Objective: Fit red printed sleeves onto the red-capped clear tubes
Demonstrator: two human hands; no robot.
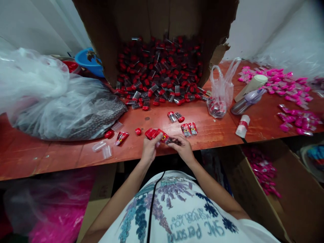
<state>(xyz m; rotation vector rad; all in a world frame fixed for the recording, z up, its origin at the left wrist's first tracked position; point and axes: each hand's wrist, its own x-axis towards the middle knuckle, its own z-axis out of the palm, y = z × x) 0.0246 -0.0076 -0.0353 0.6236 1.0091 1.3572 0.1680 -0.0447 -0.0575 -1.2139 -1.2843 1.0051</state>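
The left hand (149,148) grasps red printed wrappers (151,134), its thumb against a small red-wrapped container (164,136) whose dark end the right hand (185,148) grips, all in front of the cardboard box (101,37) on the worktop (215,143). Also in front of the box lie two wrapped containers (189,129) and two red-capped containers (175,117). A bag of dark beads (78,114) sits left of the box, a clear handled bag (222,84) just to its right, pink containers (278,81) farther right.
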